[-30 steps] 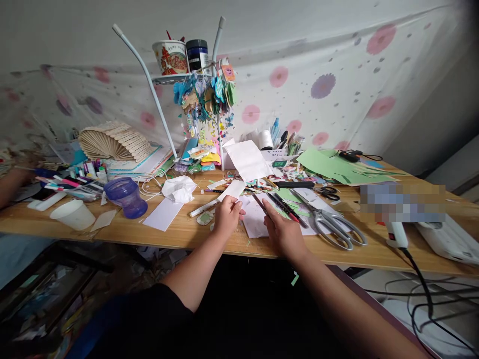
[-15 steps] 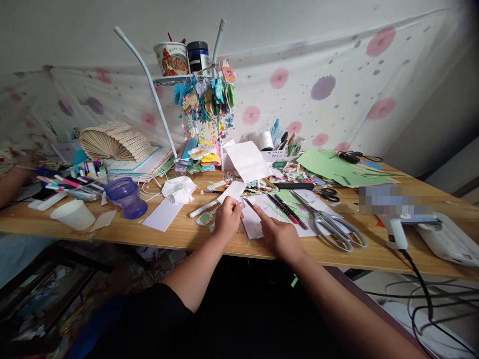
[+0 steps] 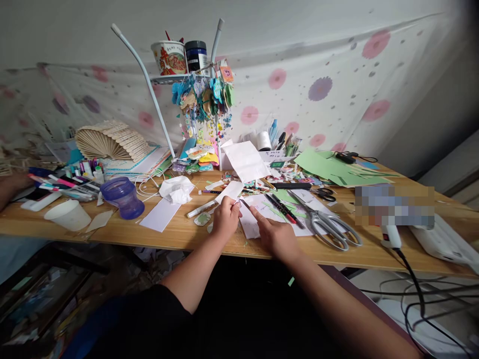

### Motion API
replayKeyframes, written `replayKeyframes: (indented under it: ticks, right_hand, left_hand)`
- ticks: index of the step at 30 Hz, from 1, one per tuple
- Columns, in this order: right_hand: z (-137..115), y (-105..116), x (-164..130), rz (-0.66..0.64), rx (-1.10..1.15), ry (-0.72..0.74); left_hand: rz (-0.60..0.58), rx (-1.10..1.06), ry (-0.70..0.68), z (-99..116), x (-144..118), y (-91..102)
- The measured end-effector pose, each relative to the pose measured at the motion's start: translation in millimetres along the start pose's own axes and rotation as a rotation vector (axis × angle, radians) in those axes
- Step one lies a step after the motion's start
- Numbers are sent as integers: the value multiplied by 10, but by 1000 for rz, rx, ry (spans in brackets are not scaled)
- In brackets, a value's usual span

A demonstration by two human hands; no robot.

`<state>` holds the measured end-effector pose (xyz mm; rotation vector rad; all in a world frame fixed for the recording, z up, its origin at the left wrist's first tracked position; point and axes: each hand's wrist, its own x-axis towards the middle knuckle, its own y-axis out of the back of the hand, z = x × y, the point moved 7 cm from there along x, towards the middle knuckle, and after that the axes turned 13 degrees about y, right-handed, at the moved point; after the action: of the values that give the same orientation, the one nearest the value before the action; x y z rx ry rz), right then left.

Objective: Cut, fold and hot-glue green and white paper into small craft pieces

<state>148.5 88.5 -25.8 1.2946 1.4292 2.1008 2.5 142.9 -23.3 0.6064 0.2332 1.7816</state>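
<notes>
My left hand (image 3: pixel 226 219) is closed, thumb against fingers, on a small white paper piece (image 3: pixel 230 190) that sticks out above it. Close beside it on the right, my right hand (image 3: pixel 279 237) grips a slim dark pointed blade (image 3: pixel 245 203), its index finger stretched along it. The blade's tip points at the left thumb; its handle is hidden in the hand. Beneath the right hand lies a white sheet (image 3: pixel 251 225). Black pens (image 3: pixel 279 207) and green paper scraps rest on it, and large grey-handled scissors (image 3: pixel 329 227) lie to the right.
To the left stand a purple cup (image 3: pixel 122 198), a white paper cup (image 3: pixel 68 215) and a pen tray (image 3: pixel 75 185). A rack (image 3: pixel 168 79) with hanging paper charms rises behind. Green sheets (image 3: pixel 329 167) lie back right, a white device (image 3: pixel 441 239) at far right. Another person's arm (image 3: pixel 13 188) shows at left.
The view has shifted slightly, so everything sits a little further left. Both hands keep nearly the same pose, still holding the paper and the dark blade.
</notes>
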Motion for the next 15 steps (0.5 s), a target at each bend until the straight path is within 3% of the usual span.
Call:
replayKeyframes:
  ticks: [9,15]
  right_hand:
    - [-1,-13,9,-58,32,2]
    - [17,-27,8,-44,118,-29]
  left_hand:
    - [49,-29,2,28,3,59]
    - [121,-411,95,-70,54,182]
